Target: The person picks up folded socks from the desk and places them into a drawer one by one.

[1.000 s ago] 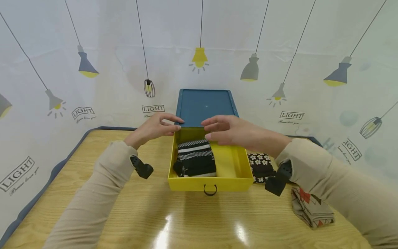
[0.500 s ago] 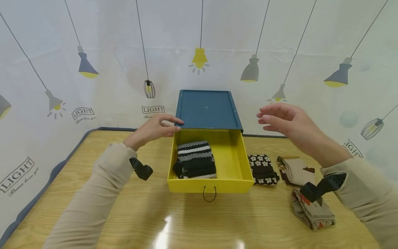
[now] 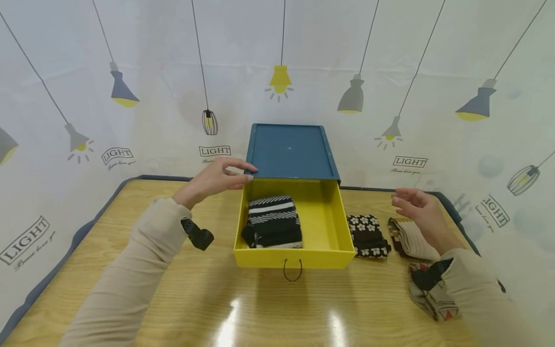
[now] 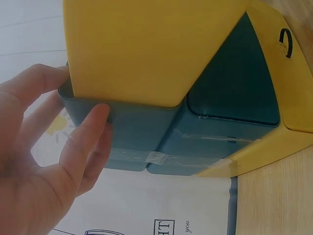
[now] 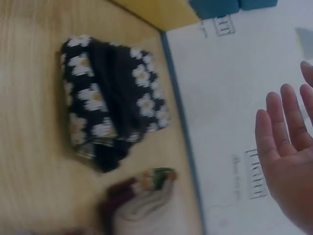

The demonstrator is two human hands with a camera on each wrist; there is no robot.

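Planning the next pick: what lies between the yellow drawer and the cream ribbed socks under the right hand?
The folded black daisy-print socks on the table, seen in the head view.

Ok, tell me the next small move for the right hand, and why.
Probably lower the right hand onto the beige ribbed sock bundle just beneath it and grip it. The hand hovers open, holding nothing; the yellow drawer has free space beside the striped socks, while the left hand steadies the blue case.
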